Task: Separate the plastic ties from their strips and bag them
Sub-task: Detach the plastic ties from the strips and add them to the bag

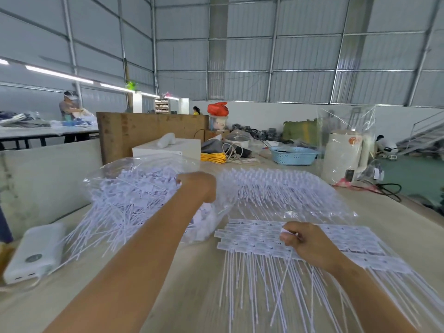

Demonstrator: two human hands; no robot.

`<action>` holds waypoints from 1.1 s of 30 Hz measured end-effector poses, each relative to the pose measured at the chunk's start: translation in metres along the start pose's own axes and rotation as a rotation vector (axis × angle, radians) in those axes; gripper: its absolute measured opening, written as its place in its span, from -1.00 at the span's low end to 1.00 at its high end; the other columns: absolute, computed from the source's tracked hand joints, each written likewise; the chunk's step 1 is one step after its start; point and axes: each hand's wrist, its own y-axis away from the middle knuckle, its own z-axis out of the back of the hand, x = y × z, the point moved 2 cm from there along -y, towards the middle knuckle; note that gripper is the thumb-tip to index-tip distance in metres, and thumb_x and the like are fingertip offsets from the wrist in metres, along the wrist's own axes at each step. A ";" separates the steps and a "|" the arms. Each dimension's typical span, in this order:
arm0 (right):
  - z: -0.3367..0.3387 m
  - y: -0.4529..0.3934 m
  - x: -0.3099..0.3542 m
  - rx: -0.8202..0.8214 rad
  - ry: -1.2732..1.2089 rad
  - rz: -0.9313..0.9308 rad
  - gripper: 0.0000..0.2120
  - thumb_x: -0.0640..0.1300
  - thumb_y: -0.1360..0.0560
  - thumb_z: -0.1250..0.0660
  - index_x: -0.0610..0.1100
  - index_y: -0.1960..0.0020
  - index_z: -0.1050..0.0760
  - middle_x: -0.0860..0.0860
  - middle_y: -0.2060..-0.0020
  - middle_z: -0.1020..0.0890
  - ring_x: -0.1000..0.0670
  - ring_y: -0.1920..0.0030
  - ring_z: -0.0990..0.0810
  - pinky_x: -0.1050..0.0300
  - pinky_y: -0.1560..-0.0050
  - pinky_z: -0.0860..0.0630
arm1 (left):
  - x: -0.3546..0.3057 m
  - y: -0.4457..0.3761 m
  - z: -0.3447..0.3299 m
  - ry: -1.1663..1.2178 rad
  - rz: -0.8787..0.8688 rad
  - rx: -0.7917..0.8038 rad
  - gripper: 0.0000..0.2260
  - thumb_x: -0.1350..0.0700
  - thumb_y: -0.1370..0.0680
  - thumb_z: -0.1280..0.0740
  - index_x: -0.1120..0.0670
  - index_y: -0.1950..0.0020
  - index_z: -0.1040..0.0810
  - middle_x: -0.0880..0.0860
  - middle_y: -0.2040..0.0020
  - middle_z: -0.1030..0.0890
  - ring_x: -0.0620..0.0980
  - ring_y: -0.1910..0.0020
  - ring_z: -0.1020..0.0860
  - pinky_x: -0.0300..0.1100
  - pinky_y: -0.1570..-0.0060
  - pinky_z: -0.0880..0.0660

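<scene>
Over the bag [134, 179] my left hand [199, 186] is curling, contents hidden; my right hand [305, 241] is pinching one tie [283, 280], risking snagging neighbouring strips [252, 239].

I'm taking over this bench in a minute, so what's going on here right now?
A person is separating white plastic ties from flat strips. The right hand pinches one white tie at the stack of joined tie strips on the pale wooden table. The left hand reaches into the mouth of the clear plastic bag, already stuffed with loose white ties, tails spilling out.
</scene>
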 end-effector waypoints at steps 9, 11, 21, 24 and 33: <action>0.009 0.005 0.004 -0.042 -0.070 -0.065 -0.73 -0.09 -0.53 -0.30 -0.30 0.18 -0.49 -0.24 0.30 -0.52 -0.10 0.29 -0.44 0.03 0.13 -0.43 | -0.103 0.069 0.020 1.107 -0.554 -0.407 -0.93 0.11 -0.57 -0.25 0.06 0.05 -0.52 0.04 0.16 -0.62 0.00 0.20 -0.59 -0.12 0.17 -0.53; 0.011 0.005 0.004 -0.030 -0.110 -0.070 -0.79 -0.18 -0.54 -0.29 -0.33 0.19 -0.47 -0.24 0.32 -0.46 -0.03 0.29 -0.39 0.01 0.15 -0.39 | -0.125 0.056 -0.019 1.090 -0.404 -0.284 -0.83 0.03 -0.59 -0.24 0.09 -0.08 -0.48 0.06 0.09 -0.60 0.00 0.17 -0.54 -0.20 0.19 -0.40; 0.010 0.005 -0.003 -0.025 -0.230 -0.166 -0.71 -0.28 -0.40 -0.43 -0.06 -0.04 -0.43 0.01 0.12 -0.48 0.13 0.31 -0.43 0.30 0.22 -0.41 | -0.134 0.029 -0.097 1.463 -0.254 -0.157 -0.77 0.12 -0.55 -0.35 0.22 0.25 -0.52 0.05 0.42 -0.44 -0.05 0.41 -0.41 -0.27 0.41 -0.31; 0.011 0.004 -0.004 -0.055 -0.288 -0.141 -0.91 -0.25 -0.45 -0.40 -0.16 0.12 -0.50 -0.03 0.25 -0.52 0.03 0.26 -0.48 0.24 0.19 -0.41 | -0.134 0.030 -0.098 1.603 -0.276 -0.127 -0.82 0.17 -0.58 -0.30 0.21 0.20 -0.47 0.18 0.32 -0.53 0.05 0.35 -0.50 -0.12 0.25 -0.45; 0.016 0.007 0.006 0.041 -0.233 -0.094 -0.71 -0.17 -0.56 -0.26 -0.37 0.21 -0.55 -0.10 0.39 -0.57 -0.05 0.40 -0.48 0.16 0.27 -0.43 | -0.138 0.041 -0.088 1.894 -0.294 0.098 -0.72 0.10 -0.60 -0.28 0.21 0.28 -0.44 0.10 0.50 -0.46 -0.06 0.56 -0.40 -0.27 0.52 -0.34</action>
